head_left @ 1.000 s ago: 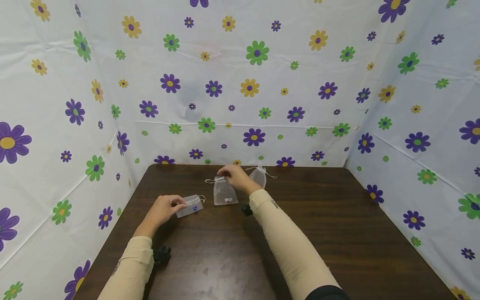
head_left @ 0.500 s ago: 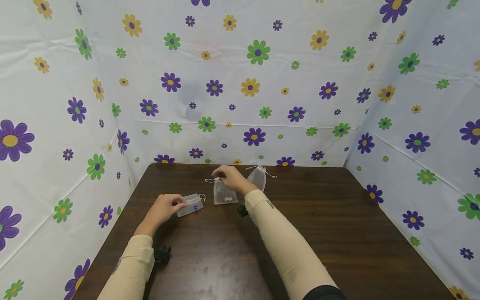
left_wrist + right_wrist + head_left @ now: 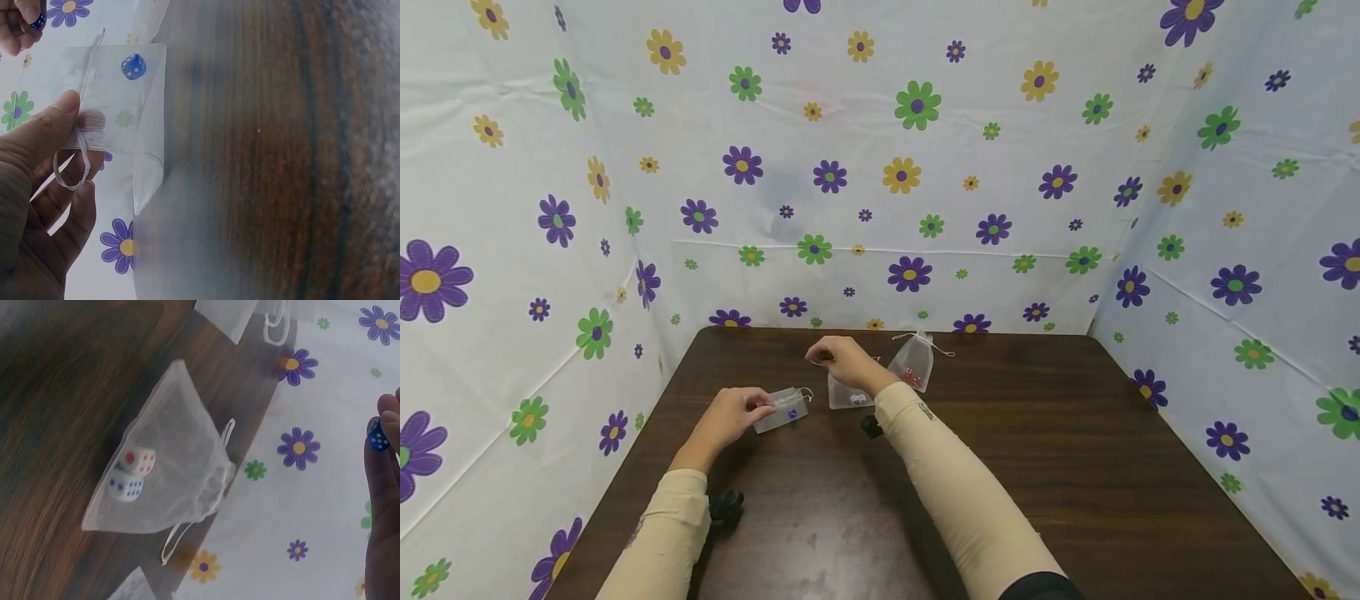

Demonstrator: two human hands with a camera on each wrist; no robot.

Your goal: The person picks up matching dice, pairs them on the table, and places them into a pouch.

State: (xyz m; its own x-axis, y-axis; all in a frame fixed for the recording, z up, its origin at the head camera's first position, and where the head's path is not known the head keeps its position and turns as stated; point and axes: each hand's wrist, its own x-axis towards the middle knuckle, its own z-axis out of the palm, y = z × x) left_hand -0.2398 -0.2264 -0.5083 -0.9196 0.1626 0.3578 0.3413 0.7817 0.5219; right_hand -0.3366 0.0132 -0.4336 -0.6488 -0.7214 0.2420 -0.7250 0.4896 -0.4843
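My left hand (image 3: 730,417) pinches a small sheer drawstring bag (image 3: 775,414) near its mouth, at the left of the table. One blue die (image 3: 134,67) shows inside that bag in the left wrist view. Between the fingertips of my right hand (image 3: 844,364) is another blue die (image 3: 378,435), held above the table toward the back. Below the right hand lies a second sheer bag (image 3: 178,444) with two white dice (image 3: 126,485) in it. The right hand and forearm partly cover this bag in the head view.
A third sheer bag (image 3: 917,357) with red dice (image 3: 912,378) lies at the back, right of the second. The dark wooden table (image 3: 1037,450) meets flower-patterned cloth (image 3: 880,167) behind and at both sides.
My right hand has moved left across the middle bag, and the red dice in the far bag have come into view. The left hand and its bag stay nearly in place.
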